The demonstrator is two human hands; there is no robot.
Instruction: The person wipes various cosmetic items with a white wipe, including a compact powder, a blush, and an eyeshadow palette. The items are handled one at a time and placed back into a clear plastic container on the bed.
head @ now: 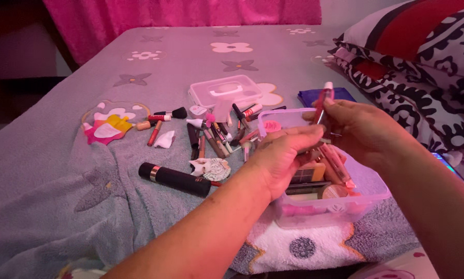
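My right hand (pixel 363 132) holds a slim pink-red lip gloss tube (pixel 323 101) upright above a clear plastic box (pixel 363 199) on the bed. My left hand (pixel 283 157) reaches across the box's near side, fingers spread, its fingertips close to the right hand and touching the tube's lower part or just beside it. Inside the box lie several cosmetics: tubes, a compact and a round pink item (pixel 271 125).
A heap of lip pencils and brushes (pixel 216 137) lies left of the box, with a black cylindrical bottle (pixel 175 179), a clear lid (pixel 225 91), a makeup brush (pixel 172 112) and a flower-shaped pouch (pixel 108 128). Patterned pillows (pixel 423 62) sit at right.
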